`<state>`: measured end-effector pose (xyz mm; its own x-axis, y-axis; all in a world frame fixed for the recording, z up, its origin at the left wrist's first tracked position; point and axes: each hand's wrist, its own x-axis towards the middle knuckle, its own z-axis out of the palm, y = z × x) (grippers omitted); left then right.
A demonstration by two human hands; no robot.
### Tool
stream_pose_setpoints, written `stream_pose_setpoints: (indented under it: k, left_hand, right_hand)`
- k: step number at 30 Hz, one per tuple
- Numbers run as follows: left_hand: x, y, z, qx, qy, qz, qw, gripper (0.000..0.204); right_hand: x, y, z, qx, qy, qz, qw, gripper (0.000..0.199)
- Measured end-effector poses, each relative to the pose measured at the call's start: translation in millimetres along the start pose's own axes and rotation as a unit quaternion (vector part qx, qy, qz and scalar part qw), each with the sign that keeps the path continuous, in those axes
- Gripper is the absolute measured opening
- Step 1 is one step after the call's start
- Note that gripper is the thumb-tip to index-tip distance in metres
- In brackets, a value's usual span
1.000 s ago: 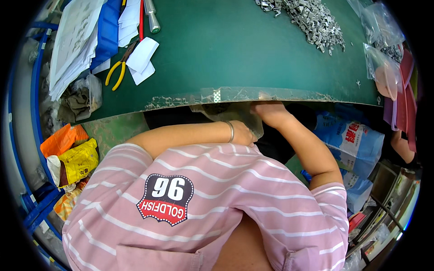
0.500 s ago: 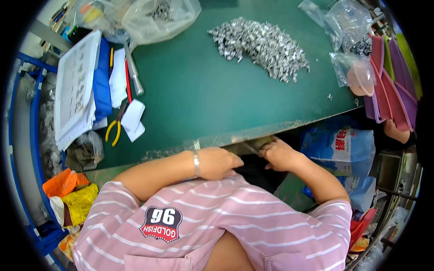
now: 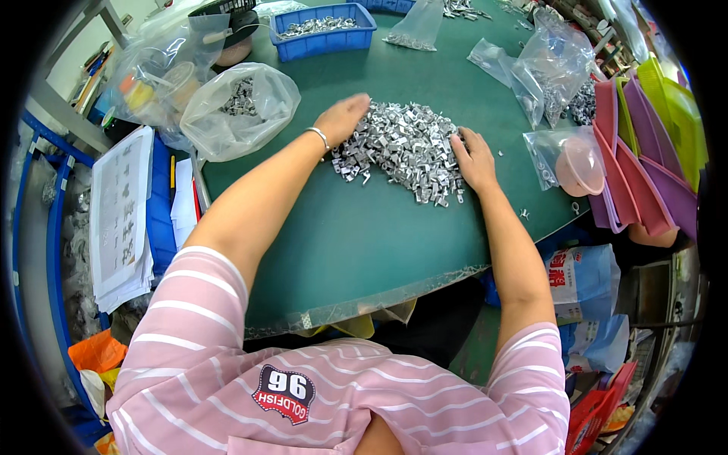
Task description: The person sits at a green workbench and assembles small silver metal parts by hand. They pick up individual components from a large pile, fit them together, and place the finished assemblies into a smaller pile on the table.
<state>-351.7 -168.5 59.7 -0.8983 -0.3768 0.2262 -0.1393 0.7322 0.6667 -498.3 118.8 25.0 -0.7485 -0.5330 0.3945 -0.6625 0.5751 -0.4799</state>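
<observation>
A heap of small silvery metal parts [image 3: 406, 148] lies on the green tabletop [image 3: 356, 258]. At the heap's far left edge is my left hand [image 3: 343, 120], its fingers stretched out and a little blurred, with a metal bangle [image 3: 320, 137] on the wrist. My right hand [image 3: 475, 161] rests against the right edge of the heap, fingers extended and palm side toward the parts. Neither hand visibly grips a part; the fingertips partly hide the edges of the heap.
Left of the heap sits an open plastic bag [image 3: 265, 129] of metal parts. A blue bin [image 3: 322, 38] of parts stands behind. To the right are a clear bag with a pink cup [image 3: 580, 167] and pink, purple and green trays [image 3: 633, 182]. Papers [image 3: 121, 212] lean at the left.
Both hands have moved from below the table's front edge forward to either side of the heap. The view has shifted, showing more of the table's far side.
</observation>
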Motion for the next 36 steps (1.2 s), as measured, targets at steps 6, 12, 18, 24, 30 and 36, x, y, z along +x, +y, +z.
stream_pose_setpoints:
  k: [6,12,18,24,30,36]
  left_hand:
    - [-3.3,6.1,-0.2,0.019,-0.041,0.018,0.999,0.057]
    - [-48.7,11.6,-7.3,-0.006,-0.021,0.000,1.000,0.054]
    - [-110.7,6.8,-37.9,-0.024,0.025,-0.044,0.998,0.050]
    - [-160.0,-8.3,-58.1,-0.042,0.090,-0.060,0.993,0.040]
    - [-188.6,-5.5,-71.0,-0.020,0.112,-0.054,0.992,0.031]
    - [-153.1,19.3,-99.6,-0.010,0.075,0.030,0.997,0.032]
  right_hand:
    - [-1.2,-41.7,6.3,0.080,-0.004,0.042,0.996,0.055]
    - [-39.8,-97.0,21.5,0.051,0.016,0.015,0.998,0.058]
    - [-70.1,-146.2,32.7,0.059,-0.007,-0.008,0.998,0.058]
    - [-81.9,-179.9,43.4,0.098,-0.017,-0.100,0.990,0.052]
    - [-83.6,-188.9,44.1,0.111,-0.071,-0.170,0.977,0.048]
    - [1.8,-95.0,28.4,0.202,0.027,-0.158,0.966,0.039]
